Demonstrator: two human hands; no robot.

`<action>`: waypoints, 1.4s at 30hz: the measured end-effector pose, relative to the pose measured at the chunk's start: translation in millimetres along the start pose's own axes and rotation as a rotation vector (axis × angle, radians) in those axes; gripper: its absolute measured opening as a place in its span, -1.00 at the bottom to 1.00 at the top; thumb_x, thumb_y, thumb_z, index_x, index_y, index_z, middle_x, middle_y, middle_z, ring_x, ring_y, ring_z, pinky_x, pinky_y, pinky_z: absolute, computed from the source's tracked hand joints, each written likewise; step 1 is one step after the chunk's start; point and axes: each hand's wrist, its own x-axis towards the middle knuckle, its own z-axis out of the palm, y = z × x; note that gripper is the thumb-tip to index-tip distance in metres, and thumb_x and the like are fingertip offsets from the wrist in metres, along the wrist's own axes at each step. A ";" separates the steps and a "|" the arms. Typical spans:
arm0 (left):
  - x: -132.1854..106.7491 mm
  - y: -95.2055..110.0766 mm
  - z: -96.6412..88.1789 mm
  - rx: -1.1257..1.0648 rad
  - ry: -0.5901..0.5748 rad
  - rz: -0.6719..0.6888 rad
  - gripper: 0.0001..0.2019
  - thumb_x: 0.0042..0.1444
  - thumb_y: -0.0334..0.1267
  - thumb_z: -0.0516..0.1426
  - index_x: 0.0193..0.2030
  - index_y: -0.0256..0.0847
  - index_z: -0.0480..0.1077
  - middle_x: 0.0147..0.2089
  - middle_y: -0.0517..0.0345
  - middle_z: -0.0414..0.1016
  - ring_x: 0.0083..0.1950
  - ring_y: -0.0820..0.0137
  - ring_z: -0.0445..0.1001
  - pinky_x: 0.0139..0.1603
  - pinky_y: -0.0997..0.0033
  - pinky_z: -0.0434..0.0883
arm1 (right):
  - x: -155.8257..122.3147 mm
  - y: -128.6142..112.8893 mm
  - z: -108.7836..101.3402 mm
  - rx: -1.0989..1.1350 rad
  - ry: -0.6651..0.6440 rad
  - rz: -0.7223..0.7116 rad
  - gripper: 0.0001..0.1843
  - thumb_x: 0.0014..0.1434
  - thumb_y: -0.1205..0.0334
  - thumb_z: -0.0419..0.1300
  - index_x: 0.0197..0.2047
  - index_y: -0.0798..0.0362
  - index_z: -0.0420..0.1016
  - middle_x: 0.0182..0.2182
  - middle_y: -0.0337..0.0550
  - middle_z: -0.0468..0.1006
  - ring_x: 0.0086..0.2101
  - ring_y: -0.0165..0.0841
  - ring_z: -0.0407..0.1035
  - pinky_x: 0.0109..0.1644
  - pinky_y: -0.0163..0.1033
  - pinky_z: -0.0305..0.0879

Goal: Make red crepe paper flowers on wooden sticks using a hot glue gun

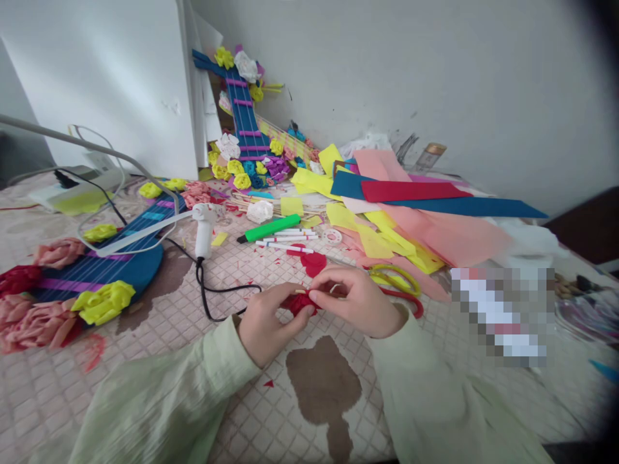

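Note:
Between my two hands is a small bunched piece of red crepe paper [300, 303], partly hidden by the fingers. My left hand [271, 320] grips it from the left, thumb and fingers closed round it. From the right, my right hand [351, 298] pinches its upper edge with the fingertips. Just beyond the fingers lies a flat red paper piece [313, 263]. Scissors with yellow handles [401, 278] and a red-orange handle [416, 305] rest right beside my right hand. A white glue gun [204, 232] stands left of the hands, its black cord trailing toward my left hand.
A blue paper guitar [138, 258] with paper flowers lies at left; another flower-trimmed guitar [249, 125] leans at the back. A green marker [271, 227] and several white pens [287, 247] lie mid-table. Crepe paper strips [435, 222] pile up at right. A power strip [72, 187] sits far left.

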 end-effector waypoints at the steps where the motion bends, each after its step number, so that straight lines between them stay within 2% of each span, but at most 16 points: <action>1: 0.0 0.3 -0.1 0.024 0.009 0.013 -0.88 -0.01 -0.32 0.11 -0.30 -0.26 0.40 -0.38 0.09 0.54 -0.41 0.41 0.48 -0.35 0.41 0.44 | -0.2 0.0 -0.2 0.011 -0.001 0.013 -0.93 0.02 0.33 0.16 -0.41 0.10 0.47 -0.44 -0.20 0.45 -0.43 -0.45 0.35 -0.42 -0.37 0.28; 7: 1.7 4.3 -1.9 -0.025 -0.045 -0.017 -0.84 0.05 -0.29 0.07 -0.26 -0.29 0.41 -0.35 0.05 0.55 -0.37 0.39 0.49 -0.34 0.41 0.44 | -1.1 -0.3 2.0 0.054 -0.003 0.078 -0.96 -0.03 0.31 0.20 -0.43 0.09 0.43 -0.50 -0.25 0.44 -0.47 -0.46 0.33 -0.46 -0.37 0.27; 12: 3.6 -0.1 -2.9 -0.066 -0.050 -0.054 -0.79 0.12 -0.27 -0.01 -0.31 -0.28 0.43 -0.39 0.05 0.54 -0.41 0.41 0.48 -0.38 0.44 0.42 | -1.4 -0.6 4.4 0.045 0.016 0.049 -0.98 -0.01 0.33 0.18 -0.44 0.10 0.41 -0.50 -0.23 0.44 -0.46 -0.46 0.34 -0.45 -0.36 0.30; 15: 4.7 -1.0 -3.4 -0.097 -0.035 -0.078 -0.78 0.12 -0.28 -0.02 -0.31 -0.29 0.43 -0.41 0.05 0.53 -0.42 0.41 0.47 -0.39 0.45 0.41 | -1.8 0.3 3.4 0.056 0.010 0.006 -0.98 0.01 0.34 0.18 -0.41 0.09 0.42 -0.46 -0.22 0.45 -0.43 -0.44 0.36 -0.39 -0.33 0.35; 20: 5.9 0.2 -4.5 -0.122 -0.010 -0.055 -0.79 0.12 -0.29 -0.01 -0.32 -0.33 0.42 -0.41 0.04 0.52 -0.43 0.43 0.46 -0.40 0.48 0.39 | -1.5 3.0 0.9 0.048 -0.004 -0.041 -0.86 0.06 0.33 0.16 -0.27 0.10 0.49 -0.34 -0.13 0.50 -0.34 -0.40 0.40 -0.32 -0.30 0.38; 24: 5.6 -0.5 -3.9 -0.073 0.005 -0.049 -0.80 0.11 -0.30 -0.01 -0.33 -0.31 0.42 -0.42 0.07 0.52 -0.44 0.44 0.44 -0.42 0.49 0.38 | -0.9 4.5 1.1 -0.065 0.048 -0.108 -0.89 0.06 0.33 0.17 -0.34 0.11 0.54 -0.40 -0.14 0.54 -0.36 -0.39 0.41 -0.30 -0.28 0.35; 30: 5.8 -1.1 -3.3 -0.030 0.002 -0.043 -0.81 0.10 -0.31 -0.01 -0.36 -0.29 0.40 -0.44 0.08 0.51 -0.45 0.44 0.44 -0.42 0.48 0.39 | -1.1 4.3 3.9 -0.110 0.099 -0.122 -0.89 0.06 0.33 0.18 -0.41 0.08 0.55 -0.46 -0.16 0.54 -0.43 -0.42 0.40 -0.42 -0.35 0.32; 37: 4.6 -4.2 -1.7 -0.104 -0.005 -0.099 -0.83 0.08 -0.26 0.04 -0.31 -0.29 0.40 -0.37 0.05 0.54 -0.39 0.39 0.50 -0.34 0.43 0.46 | 1.1 8.2 3.0 -0.034 0.085 -0.048 -0.88 0.05 0.29 0.16 -0.40 0.10 0.53 -0.43 -0.15 0.54 -0.44 -0.42 0.40 -0.40 -0.34 0.34; 42: 5.4 -2.3 -5.6 -0.165 0.012 -0.131 -0.79 0.08 -0.22 0.05 -0.26 -0.31 0.41 -0.32 0.01 0.55 -0.35 0.36 0.52 -0.29 0.40 0.48 | 3.9 8.8 -3.5 0.200 -0.011 0.113 -0.80 0.05 0.18 0.16 -0.40 0.15 0.50 -0.53 -0.22 0.47 -0.64 -0.52 0.28 -0.56 -0.37 0.25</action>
